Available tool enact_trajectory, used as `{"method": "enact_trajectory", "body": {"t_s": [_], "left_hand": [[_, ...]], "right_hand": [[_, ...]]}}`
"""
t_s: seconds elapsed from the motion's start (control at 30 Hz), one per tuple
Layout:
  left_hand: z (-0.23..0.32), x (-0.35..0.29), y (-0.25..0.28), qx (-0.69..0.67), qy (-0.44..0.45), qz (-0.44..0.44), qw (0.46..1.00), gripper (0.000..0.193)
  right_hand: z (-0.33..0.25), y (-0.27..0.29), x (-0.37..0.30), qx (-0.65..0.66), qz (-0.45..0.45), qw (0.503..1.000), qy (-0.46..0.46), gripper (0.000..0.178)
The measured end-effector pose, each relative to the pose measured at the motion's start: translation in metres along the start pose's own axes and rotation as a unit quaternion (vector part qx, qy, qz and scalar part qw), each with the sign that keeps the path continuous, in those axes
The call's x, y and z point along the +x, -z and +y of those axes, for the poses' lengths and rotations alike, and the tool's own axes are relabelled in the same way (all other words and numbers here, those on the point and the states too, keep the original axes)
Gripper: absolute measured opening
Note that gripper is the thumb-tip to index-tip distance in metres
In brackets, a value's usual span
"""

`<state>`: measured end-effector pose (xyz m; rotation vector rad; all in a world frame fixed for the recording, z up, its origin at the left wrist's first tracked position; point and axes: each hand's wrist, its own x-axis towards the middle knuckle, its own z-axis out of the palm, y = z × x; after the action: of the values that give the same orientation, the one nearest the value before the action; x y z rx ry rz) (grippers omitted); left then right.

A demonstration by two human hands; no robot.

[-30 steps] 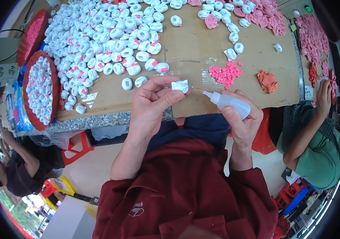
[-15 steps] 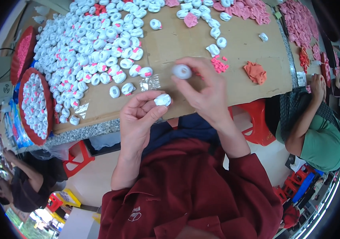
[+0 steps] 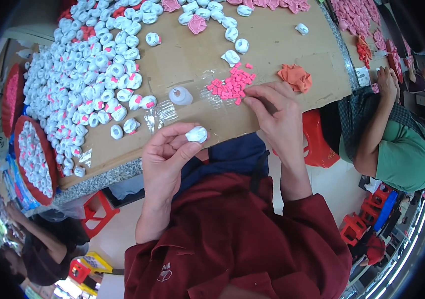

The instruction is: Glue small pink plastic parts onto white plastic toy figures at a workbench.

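Observation:
Between the thumb and fingers of my left hand (image 3: 165, 154) is a small white moulded piece (image 3: 197, 134), held just above the table's front edge. My right hand (image 3: 277, 112) reaches to the right side of a pile of tiny bright pink pieces (image 3: 230, 84), thumb and forefinger drawn together at its edge. Whether a pink piece is between those fingertips is too small to tell. A translucent white squeeze bottle (image 3: 180, 95) with a narrow tip stands left of the pink pile. A crumpled orange cloth (image 3: 295, 77) lies beyond my right hand.
Many white pieces (image 3: 93, 74), several with pink bows, cover the cardboard (image 3: 172, 65) at left. A curved row of white pieces (image 3: 231, 34) lies at the back. Red bowls (image 3: 48, 184) stand at far left. A person in green (image 3: 401, 154) sits at right near a red stool (image 3: 317, 142).
My right hand has set the squeeze bottle down on the cardboard and moved right to the pink pile. My left hand still holds the white piece. The view has shifted slightly.

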<state>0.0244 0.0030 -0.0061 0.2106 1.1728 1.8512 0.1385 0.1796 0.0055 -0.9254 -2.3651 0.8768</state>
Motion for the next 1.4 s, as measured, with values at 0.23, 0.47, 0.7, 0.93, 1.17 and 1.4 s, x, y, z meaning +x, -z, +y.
{"method": "enact_trajectory", "body": {"t_s": [0.23, 0.47, 0.7, 0.93, 1.17, 1.4], "left_hand": [[-0.007, 0.006, -0.008, 0.043, -0.002, 0.003, 0.999, 0.027], [-0.006, 0.01, -0.022, 0.102, -0.018, 0.033, 0.994, 0.027], [-0.009, 0.013, -0.024, 0.115, -0.047, 0.038, 0.992, 0.024], [-0.015, 0.014, -0.021, 0.138, -0.067, -0.01, 0.988, 0.024], [-0.013, 0.011, -0.017, 0.154, -0.092, -0.032, 0.983, 0.023], [-0.015, 0.007, -0.018, 0.19, -0.197, -0.019, 0.962, 0.022]], "right_hand": [[0.009, -0.012, 0.003, -0.001, -0.005, 0.999, 0.04, 0.012], [0.006, -0.015, 0.003, -0.009, 0.011, 0.997, 0.078, 0.012], [-0.004, -0.007, -0.005, 0.071, 0.01, 0.995, 0.071, 0.01], [-0.029, 0.0, -0.014, 0.272, -0.14, 0.95, -0.068, 0.009], [-0.02, -0.004, -0.016, 0.414, -0.195, 0.876, -0.153, 0.01], [-0.032, -0.01, -0.019, 0.44, -0.169, 0.864, -0.176, 0.011]]}}
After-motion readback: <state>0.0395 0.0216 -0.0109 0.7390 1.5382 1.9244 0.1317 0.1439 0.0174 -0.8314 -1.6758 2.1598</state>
